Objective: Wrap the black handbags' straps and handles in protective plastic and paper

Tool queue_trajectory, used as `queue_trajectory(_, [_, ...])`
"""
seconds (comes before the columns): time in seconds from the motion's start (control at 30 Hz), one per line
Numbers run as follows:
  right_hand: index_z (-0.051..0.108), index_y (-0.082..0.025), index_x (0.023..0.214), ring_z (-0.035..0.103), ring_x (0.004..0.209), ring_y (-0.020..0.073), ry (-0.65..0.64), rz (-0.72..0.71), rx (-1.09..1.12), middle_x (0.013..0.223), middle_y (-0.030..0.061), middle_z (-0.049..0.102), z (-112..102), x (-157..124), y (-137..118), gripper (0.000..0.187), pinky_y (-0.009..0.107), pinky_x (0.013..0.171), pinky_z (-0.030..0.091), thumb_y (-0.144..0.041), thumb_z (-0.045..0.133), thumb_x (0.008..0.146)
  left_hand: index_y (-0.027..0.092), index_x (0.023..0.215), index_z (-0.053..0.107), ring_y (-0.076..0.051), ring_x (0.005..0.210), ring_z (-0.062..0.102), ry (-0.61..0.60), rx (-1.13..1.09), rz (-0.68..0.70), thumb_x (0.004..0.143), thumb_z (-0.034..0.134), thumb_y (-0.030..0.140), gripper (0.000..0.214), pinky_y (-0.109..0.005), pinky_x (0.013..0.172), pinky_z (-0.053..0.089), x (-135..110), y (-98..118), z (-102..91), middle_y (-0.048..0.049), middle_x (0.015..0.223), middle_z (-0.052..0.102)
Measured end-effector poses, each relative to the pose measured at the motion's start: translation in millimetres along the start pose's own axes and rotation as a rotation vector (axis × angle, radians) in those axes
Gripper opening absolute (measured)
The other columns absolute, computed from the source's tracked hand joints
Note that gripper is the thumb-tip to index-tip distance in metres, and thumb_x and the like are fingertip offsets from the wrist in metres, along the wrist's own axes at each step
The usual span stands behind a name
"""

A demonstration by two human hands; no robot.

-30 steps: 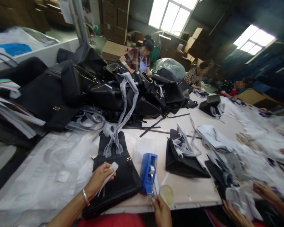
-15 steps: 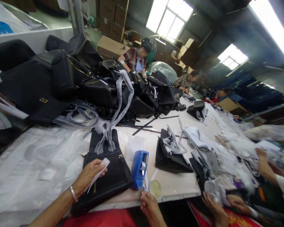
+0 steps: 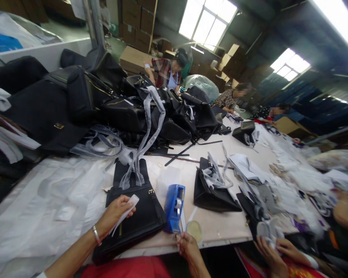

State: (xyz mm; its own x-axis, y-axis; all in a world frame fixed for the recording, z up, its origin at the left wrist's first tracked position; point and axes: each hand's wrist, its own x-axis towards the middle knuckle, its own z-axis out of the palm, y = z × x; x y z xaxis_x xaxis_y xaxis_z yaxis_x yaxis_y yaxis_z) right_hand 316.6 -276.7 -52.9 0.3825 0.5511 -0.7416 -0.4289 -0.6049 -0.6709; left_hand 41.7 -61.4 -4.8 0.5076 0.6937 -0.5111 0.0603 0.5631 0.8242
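Note:
My left hand (image 3: 122,210), closed, pinches a white strip (image 3: 130,206) that looks like paper or thin foam. It is over a black leather bag (image 3: 142,210) lying flat on the table, with plastic-wrapped straps (image 3: 146,135) trailing across its top. At the front end of a blue tape dispenser (image 3: 172,210), my right hand (image 3: 188,247) has thumb and fingers pressed together. A small clear bit at those fingertips looks like tape. Beside the dispenser lies a round roll (image 3: 194,231), yellowish in the middle, probably tape.
Black bags (image 3: 118,112) are heaped along the back. Another black bag (image 3: 216,193) is right of the dispenser, with white wrapping on it. Plastic sheets (image 3: 60,197) cover the left side. At lower right, a co-worker's hands (image 3: 269,251) hold something pale; other people sit farther back.
The whole view has shifted slightly, so things sit a little farther right. Both my hands keep nearly the same pose. At the back, a co-worker's forearm has come up.

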Motion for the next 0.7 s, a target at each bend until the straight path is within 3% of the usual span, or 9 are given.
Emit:
queue_trajectory(0.27, [0.052,-0.017,0.066,0.026,0.039,0.0015,0.001,-0.020,-0.035,0.049,-0.0088,0.044,2,-7,0,0.045,0.016,0.040,0.026,-0.050,0.079,0.052,0.015,0.091,0.058,-0.017,0.067,0.064,0.004,-0.036,0.010,0.077,0.064,0.049,0.037,-0.028,0.066,0.047,-4,3,1.0,-0.0048,0.080,0.069])
queue_trajectory(0.4, [0.051,-0.018,0.059,0.023,0.036,0.0034,0.066,-0.070,-0.113,0.042,-0.0087,0.040,2,-2,0,0.036,0.019,0.038,0.019,-0.046,0.074,0.053,0.015,0.089,0.059,-0.017,0.067,0.064,0.015,-0.030,0.012,0.075,0.066,0.050,0.039,-0.029,0.066,0.047,-6,5,2.6,-0.0049,0.079,0.069])
queue_trajectory(0.53, [0.050,-0.019,0.046,0.034,0.040,0.0080,0.133,-0.156,-0.213,0.042,-0.0039,0.046,7,-3,8,0.024,0.022,0.043,0.024,-0.032,0.069,0.051,0.014,0.090,0.058,-0.016,0.066,0.063,0.016,-0.030,0.030,0.076,0.065,0.049,0.038,-0.028,0.065,0.047,-6,5,2.2,-0.0050,0.078,0.069])
queue_trajectory(0.7, [0.055,-0.022,0.047,0.043,0.046,0.0140,0.027,-0.252,-0.377,0.043,-0.0017,0.049,24,-19,13,0.025,0.026,0.049,0.033,-0.039,0.071,0.056,0.015,0.088,0.056,-0.015,0.062,0.062,0.021,-0.053,0.064,0.077,0.064,0.046,0.034,-0.027,0.061,0.046,-5,2,1.7,-0.0043,0.075,0.069])
